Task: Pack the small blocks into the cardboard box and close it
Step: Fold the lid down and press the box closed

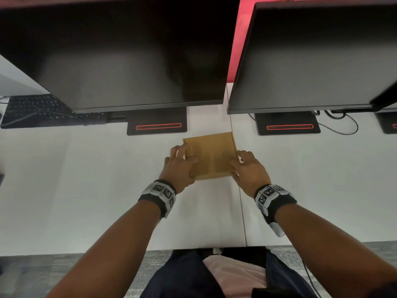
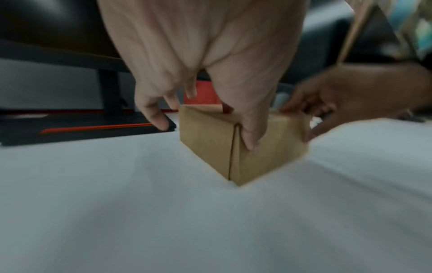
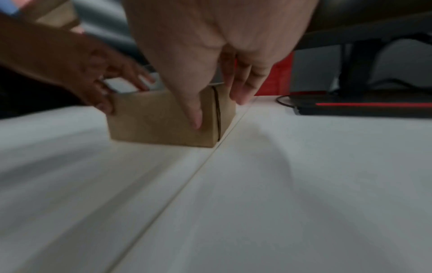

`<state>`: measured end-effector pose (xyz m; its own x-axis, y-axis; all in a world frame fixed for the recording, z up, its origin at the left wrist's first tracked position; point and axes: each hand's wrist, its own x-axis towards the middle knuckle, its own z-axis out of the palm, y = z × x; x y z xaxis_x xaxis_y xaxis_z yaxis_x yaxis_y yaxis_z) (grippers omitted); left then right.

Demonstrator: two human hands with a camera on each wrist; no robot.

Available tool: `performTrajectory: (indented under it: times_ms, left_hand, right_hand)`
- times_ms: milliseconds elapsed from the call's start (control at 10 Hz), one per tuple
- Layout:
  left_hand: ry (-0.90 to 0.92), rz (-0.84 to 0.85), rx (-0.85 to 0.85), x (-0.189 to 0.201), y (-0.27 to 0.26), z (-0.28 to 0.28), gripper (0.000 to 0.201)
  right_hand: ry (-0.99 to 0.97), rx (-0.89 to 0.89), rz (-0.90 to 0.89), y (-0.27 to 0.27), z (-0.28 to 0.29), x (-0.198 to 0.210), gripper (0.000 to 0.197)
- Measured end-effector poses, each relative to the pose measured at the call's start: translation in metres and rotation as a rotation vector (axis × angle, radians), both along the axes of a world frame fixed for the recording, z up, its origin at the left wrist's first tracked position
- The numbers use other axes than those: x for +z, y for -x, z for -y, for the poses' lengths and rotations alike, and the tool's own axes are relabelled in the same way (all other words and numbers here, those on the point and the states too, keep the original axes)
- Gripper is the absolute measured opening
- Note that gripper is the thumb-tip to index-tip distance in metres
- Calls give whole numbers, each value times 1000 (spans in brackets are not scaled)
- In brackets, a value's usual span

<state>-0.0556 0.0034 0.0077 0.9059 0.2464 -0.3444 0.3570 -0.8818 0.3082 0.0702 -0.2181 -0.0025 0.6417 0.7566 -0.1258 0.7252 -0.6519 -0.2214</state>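
Now both hands grasp the cardboard box [image 1: 211, 155]: left hand [image 1: 179, 166] and right hand [image 1: 250, 168] at opposite sides. Lid looks shut; best to press evenly between the palms, thumbs low.

Two dark monitors [image 1: 133, 50] on red-striped stands [image 1: 156, 125] and a keyboard [image 1: 40, 110] occupy the white desk [image 1: 86, 190].
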Motion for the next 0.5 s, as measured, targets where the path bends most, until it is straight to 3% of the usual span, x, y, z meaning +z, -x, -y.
performTrajectory:
  times_ms: [200,300,500]
  left_hand:
    - [-126,-21,-78,6,-17,7,63]
    - [-123,-80,-125,21,-24,-3,63]
    - [-128,-18,-146,67,-50,-17,49]
  right_hand:
    - [87,-22,41,2,-16,11,34]
    - [161,-38,-40,-5,-22,25,36]
    - [171,-42,-37,-32,-40,60,62]
